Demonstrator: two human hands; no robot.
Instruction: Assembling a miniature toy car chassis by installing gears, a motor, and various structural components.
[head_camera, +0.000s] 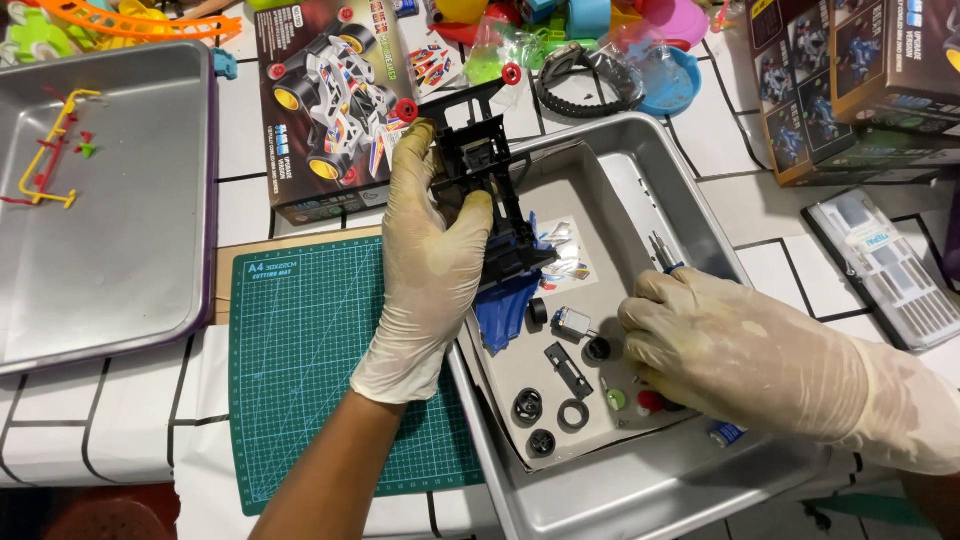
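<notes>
Single head-worn view, steeply downward, close over the metal tray (690, 480).

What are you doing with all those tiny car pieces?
A person in pale gloves is working over a metal tray full of small parts. The left hand holds up a black toy car chassis with red wheels. The right hand is down in the tray, holding a small tool and touching the loose bits there: black tyres, a little motor and a blue body piece. A green cutting mat lies beside the tray.
</notes>
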